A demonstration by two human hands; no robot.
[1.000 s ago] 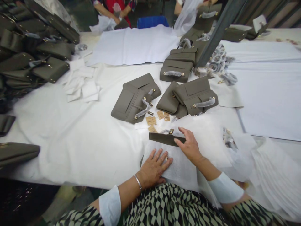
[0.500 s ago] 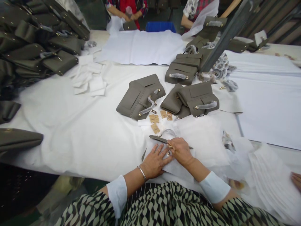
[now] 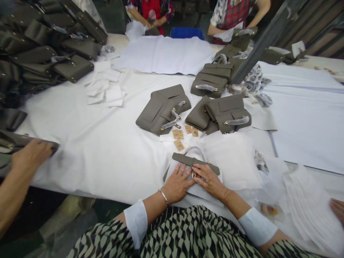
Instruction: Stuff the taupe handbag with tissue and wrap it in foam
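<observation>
A grey-green handbag (image 3: 195,161) lies at the near table edge, mostly covered by white tissue paper (image 3: 206,191). My left hand (image 3: 176,184) rests flat on the tissue over the bag, fingers spread, with a bracelet on the wrist. My right hand (image 3: 209,179) lies beside it, and its thumb and fingertips pinch a small gold clasp (image 3: 193,175) on the bag's front. The fingertips of both hands meet at that clasp. Brown paper tags (image 3: 178,139) lie just beyond the bag.
More grey handbags (image 3: 163,111) (image 3: 224,113) sit mid-table, and a heap (image 3: 40,50) fills the far left. A co-worker's hand (image 3: 29,156) touches a bag at the left edge. Stacked white sheets (image 3: 309,204) are at near right. People stand at the far side.
My right hand drew back from the bag's top edge to the clasp beside my left hand. The bag's top edge tipped up. A co-worker's arm came in at the left.
</observation>
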